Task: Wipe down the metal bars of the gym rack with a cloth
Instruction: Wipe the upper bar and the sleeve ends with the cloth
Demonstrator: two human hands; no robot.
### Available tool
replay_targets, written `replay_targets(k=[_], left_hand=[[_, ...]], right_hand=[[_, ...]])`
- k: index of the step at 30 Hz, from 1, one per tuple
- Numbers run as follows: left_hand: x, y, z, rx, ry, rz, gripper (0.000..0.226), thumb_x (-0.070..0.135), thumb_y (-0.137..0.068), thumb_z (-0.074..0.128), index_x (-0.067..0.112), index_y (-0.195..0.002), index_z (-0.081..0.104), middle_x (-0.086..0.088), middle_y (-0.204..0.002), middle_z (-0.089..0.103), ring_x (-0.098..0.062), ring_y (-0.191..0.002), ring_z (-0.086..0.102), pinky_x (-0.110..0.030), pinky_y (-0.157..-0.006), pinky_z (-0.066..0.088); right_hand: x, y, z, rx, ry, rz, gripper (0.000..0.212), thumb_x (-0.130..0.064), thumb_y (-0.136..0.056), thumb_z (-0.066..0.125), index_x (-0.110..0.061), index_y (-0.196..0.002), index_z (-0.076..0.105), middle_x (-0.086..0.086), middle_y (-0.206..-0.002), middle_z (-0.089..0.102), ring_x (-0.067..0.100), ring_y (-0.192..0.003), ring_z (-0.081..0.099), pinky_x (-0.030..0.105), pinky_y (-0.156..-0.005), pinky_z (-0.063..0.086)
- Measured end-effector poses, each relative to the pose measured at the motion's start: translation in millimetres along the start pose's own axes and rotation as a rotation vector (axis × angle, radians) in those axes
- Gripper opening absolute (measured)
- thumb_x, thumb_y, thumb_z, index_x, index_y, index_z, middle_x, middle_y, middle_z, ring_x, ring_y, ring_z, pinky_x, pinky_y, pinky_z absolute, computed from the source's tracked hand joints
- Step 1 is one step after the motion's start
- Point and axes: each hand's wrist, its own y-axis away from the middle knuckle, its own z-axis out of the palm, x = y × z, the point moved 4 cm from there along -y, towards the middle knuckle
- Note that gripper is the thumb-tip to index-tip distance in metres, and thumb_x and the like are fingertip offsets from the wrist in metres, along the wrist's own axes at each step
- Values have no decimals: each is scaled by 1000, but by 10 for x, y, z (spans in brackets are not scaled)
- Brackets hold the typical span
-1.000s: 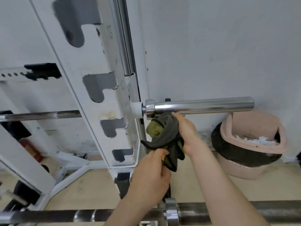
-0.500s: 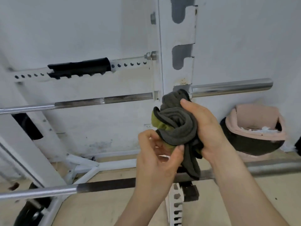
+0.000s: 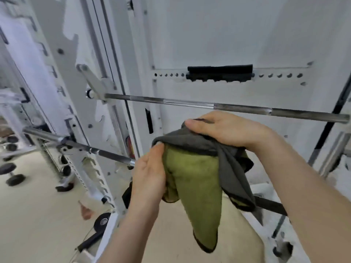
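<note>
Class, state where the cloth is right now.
Centre of the head view: the cloth hangs between the left hand and right hand, below the upper bar.

The cloth (image 3: 197, 183) hangs between left hand (image 3: 150, 177) and right hand (image 3: 228, 130), seemingly before the bar (image 3: 190, 103).

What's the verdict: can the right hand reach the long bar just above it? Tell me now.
Probably yes. The right hand holds the cloth just below the long bar, with nothing visible between them. The left hand also grips the cloth and may need to release.

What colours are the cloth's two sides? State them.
The cloth is olive green one side, dark grey the other; head view.
</note>
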Motion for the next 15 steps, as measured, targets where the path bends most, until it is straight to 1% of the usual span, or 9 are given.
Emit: replay_targets(k=[2, 4, 5, 8, 10, 11, 13, 14, 15], left_hand=[[-36, -180, -319, 36, 5, -5, 41, 47, -93, 43, 13, -70, 46, -6, -55, 35, -18, -47, 36, -22, -40, 29], [-87, -376, -577, 80, -31, 3, 37, 42, -95, 43, 12, -75, 51, -7, -58, 41, -17, -44, 40, -17, -34, 31], [-123, -481, -702, 101, -49, 5, 36, 42, -95, 44, 11, -77, 54, -7, -59, 45, -15, -45, 44, -16, -35, 34], [-279, -862, -1059, 150, -85, -13, 34, 42, -92, 48, 11, -78, 54, 2, -55, 49, -10, -45, 50, -25, -46, 45], [-385, -1153, -1274, 208, -69, -36, 21, 35, -89, 57, 14, -93, 56, 1, -65, 57, -13, -50, 55, -28, -46, 45], [-418, -1299, -1356, 235, -58, -37, 19, 29, -87, 62, 19, -99, 52, -3, -74, 60, -16, -54, 60, -28, -47, 49], [-465, -1575, -1459, 249, -71, -7, 31, 21, -83, 69, 27, -100, 43, -10, -83, 63, -20, -61, 66, -32, -55, 56], [-474, -1706, -1497, 246, -145, 32, 35, 21, -81, 71, 31, -96, 41, -12, -85, 63, -21, -65, 65, -34, -57, 55], [-469, -1851, -1531, 235, -262, 86, 34, 24, -78, 73, 31, -91, 42, -13, -87, 62, -21, -66, 61, -33, -56, 50]], right_hand=[[-106, -271, 101, -77, 17, 1, 58, -76, -69, 60, -25, -94, 72, -9, -89, 74, 6, -82, 70, 29, -81, 52], [-169, -549, 190, -95, -4, -23, 44, -63, -71, 72, -25, -93, 72, -10, -88, 74, 6, -80, 70, 28, -75, 53], [-174, -703, 234, -79, -46, -40, 35, -53, -74, 75, -25, -94, 73, -10, -89, 75, 6, -81, 70, 27, -75, 53], [-167, -1166, 354, 30, -281, -70, 18, -27, -82, 75, -19, -97, 72, -2, -91, 76, 14, -86, 72, 29, -77, 57], [-179, -1499, 439, 95, -453, -88, 13, -16, -84, 73, -13, -96, 71, 4, -91, 76, 19, -86, 72, 27, -73, 58], [-199, -1669, 492, 111, -547, -99, 11, -12, -85, 71, -11, -96, 71, 6, -90, 75, 21, -85, 72, 26, -70, 58], [-265, -2016, 582, 131, -729, -131, 12, -9, -86, 70, -7, -97, 70, 10, -91, 75, 23, -83, 72, 28, -68, 57], [-308, -2195, 614, 138, -798, -150, 13, -9, -86, 69, -5, -98, 69, 12, -91, 74, 24, -83, 72, 29, -67, 57], [-376, -2385, 649, 136, -852, -173, 13, -9, -87, 69, -5, -99, 69, 13, -91, 74, 24, -82, 72, 30, -67, 57]])
